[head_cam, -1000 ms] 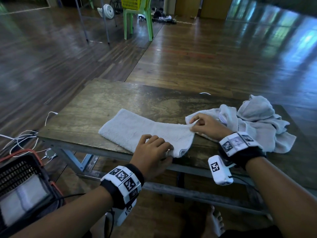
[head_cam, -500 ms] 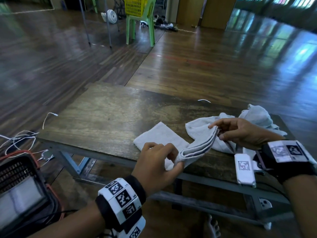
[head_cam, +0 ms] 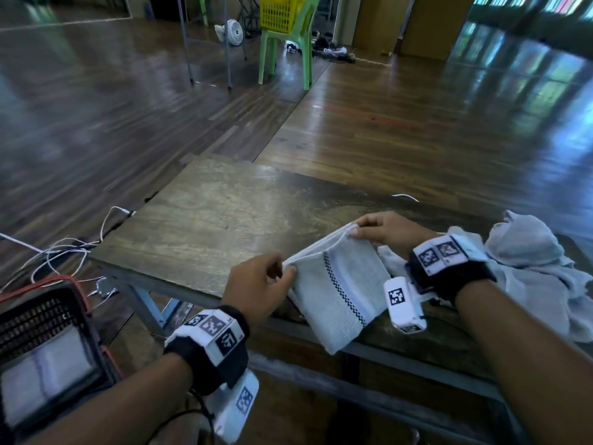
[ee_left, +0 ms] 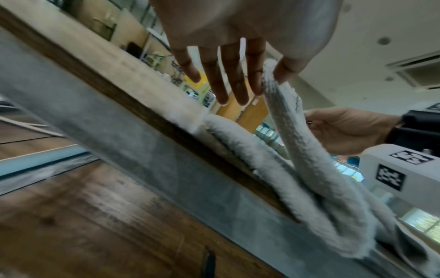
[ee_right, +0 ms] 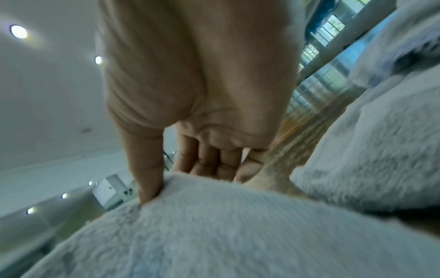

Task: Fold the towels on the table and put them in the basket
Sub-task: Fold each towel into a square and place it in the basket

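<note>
A pale grey folded towel (head_cam: 340, 287) with a checked stripe hangs over the table's near edge, doubled over itself. My left hand (head_cam: 287, 270) pinches its near-left corner between thumb and forefinger; in the left wrist view my left hand (ee_left: 270, 75) pinches the towel (ee_left: 309, 169) while the other fingers stay straight. My right hand (head_cam: 354, 231) pinches the far corner of the same edge. In the right wrist view the thumb presses into the towel (ee_right: 214, 225). A black basket (head_cam: 90, 319) with an orange rim stands low on the left and holds a folded towel (head_cam: 45, 380).
A heap of unfolded grey towels (head_cam: 529, 261) lies on the right end of the wooden table (head_cam: 208, 220). White cables (head_cam: 64, 252) trail on the floor by the table's left corner. A green chair (head_cam: 285, 53) carrying a yellow basket stands far behind.
The towel lay stretched out flat on the table; both hands have since doubled it over to the right and lifted its upper edge. The view has tilted up.
</note>
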